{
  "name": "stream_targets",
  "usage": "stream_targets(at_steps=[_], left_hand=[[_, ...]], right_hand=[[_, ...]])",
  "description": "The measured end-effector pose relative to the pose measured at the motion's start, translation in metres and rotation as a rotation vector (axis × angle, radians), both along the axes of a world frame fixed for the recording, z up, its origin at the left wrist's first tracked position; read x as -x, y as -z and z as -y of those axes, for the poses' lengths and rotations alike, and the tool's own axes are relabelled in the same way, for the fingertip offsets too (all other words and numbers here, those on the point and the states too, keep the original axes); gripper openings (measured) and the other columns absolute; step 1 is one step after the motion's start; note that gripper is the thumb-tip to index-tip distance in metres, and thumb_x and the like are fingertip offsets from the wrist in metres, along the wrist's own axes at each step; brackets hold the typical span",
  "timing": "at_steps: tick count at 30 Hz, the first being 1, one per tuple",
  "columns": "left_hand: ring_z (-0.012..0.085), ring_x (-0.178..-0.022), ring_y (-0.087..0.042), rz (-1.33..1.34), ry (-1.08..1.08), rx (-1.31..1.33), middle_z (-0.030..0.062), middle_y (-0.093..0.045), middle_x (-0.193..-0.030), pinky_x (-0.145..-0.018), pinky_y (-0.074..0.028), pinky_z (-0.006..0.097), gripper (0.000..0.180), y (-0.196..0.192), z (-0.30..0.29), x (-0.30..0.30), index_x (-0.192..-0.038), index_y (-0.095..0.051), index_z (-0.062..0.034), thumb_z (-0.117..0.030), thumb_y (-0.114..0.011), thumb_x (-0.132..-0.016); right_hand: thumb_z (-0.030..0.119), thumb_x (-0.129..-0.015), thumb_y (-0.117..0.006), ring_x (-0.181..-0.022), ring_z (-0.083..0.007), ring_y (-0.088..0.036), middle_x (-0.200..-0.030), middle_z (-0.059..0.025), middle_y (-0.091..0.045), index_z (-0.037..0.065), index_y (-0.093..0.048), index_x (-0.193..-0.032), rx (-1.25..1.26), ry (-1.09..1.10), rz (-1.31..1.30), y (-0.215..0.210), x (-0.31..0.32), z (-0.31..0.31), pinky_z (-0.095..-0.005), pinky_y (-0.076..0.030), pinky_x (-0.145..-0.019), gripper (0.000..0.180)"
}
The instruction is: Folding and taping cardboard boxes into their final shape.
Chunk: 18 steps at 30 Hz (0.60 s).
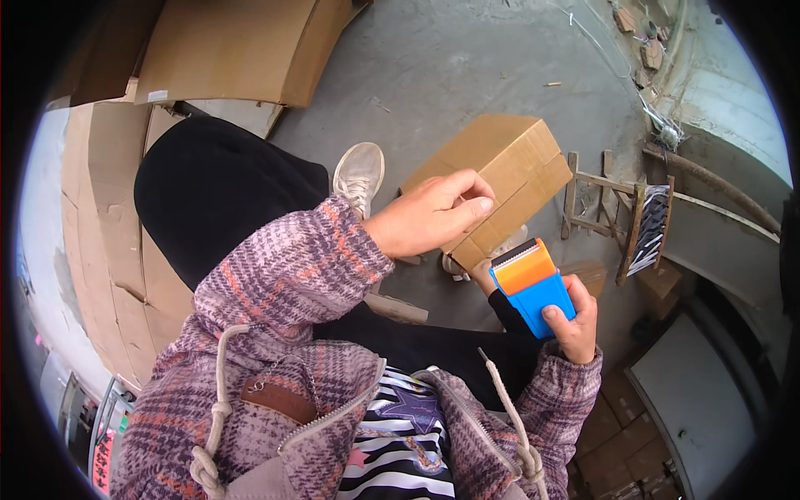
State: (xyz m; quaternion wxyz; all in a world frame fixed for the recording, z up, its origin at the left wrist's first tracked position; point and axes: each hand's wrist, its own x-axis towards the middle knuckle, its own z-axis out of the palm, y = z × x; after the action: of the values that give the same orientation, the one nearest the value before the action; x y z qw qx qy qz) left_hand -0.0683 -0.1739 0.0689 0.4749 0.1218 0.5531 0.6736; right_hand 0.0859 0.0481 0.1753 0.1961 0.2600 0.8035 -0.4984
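My left hand is over the near left side of a closed brown cardboard box. Its fingers are curled in toward the thumb. Whatever they may pinch is hidden or too small to make out, and I cannot tell whether they press on the box. In my right hand is a blue and orange tape dispenser with a toothed edge at its top. The thumb lies across the blue body, and the toothed end points toward the box, just short of its near corner.
Large cardboard cartons stand at the far left, with flattened cardboard below them. A wooden stool lies tipped over right of the box. My white shoe rests on the grey concrete floor. Stacked brown boxes are at lower right.
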Motion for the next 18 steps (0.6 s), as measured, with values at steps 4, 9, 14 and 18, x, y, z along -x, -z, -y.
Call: stream_targets(at_steps=[4, 9, 14, 18], left_hand=[[0.0081, -0.078, -0.055, -0.015, 0.079, -0.098, 0.001, -0.058, -0.09, -0.072, -0.047, 0.025, 0.027, -0.002, -0.004, -0.018, -0.103, -0.055, -0.003, -0.029, -0.056, -0.095], [0.0081, -0.076, -0.054, 0.027, -0.019, -0.176, 0.0012, -0.058, -0.084, -0.069, -0.046, 0.025, 0.02, 0.007, -0.005, -0.031, -0.093, -0.056, -0.0014, -0.021, -0.057, -0.095], [0.008, -0.07, -0.052, -0.168, -0.155, -0.056, 0.002, -0.057, -0.073, -0.062, -0.044, 0.026, 0.018, 0.013, -0.003, -0.03, -0.086, -0.058, 0.0009, -0.015, -0.056, -0.094], [0.0069, -0.067, -0.05, -0.208, -0.193, 0.028, 0.0016, -0.057, -0.07, -0.06, -0.043, 0.025, 0.018, 0.022, 0.004, -0.022, -0.085, -0.058, 0.0012, -0.015, -0.057, -0.093]], right_hand=[[0.037, -0.076, -0.071, -0.069, -0.0092, -0.053, -0.075, -0.0027, -0.059, 0.0, -0.057, -0.092, -0.041, -0.046, 0.063, -0.009, 0.009, 0.006, -0.0245, -0.043, -0.063, 0.043], [0.041, -0.079, -0.067, -0.073, -0.0082, -0.052, -0.08, -0.0011, -0.059, 0.0, -0.057, -0.095, -0.024, -0.061, 0.106, -0.007, 0.015, 0.016, -0.0233, -0.042, -0.066, 0.045], [0.039, -0.082, -0.069, -0.063, -0.0085, -0.051, -0.069, -0.0026, -0.057, 0.0, -0.056, -0.087, 0.035, -0.014, 0.066, 0.007, 0.023, 0.029, -0.0252, -0.042, -0.058, 0.041], [0.04, -0.082, -0.068, -0.063, -0.0083, -0.05, -0.068, -0.0024, -0.057, 0.0, -0.056, -0.087, 0.011, -0.027, 0.097, 0.009, 0.038, 0.037, -0.025, -0.042, -0.058, 0.041]])
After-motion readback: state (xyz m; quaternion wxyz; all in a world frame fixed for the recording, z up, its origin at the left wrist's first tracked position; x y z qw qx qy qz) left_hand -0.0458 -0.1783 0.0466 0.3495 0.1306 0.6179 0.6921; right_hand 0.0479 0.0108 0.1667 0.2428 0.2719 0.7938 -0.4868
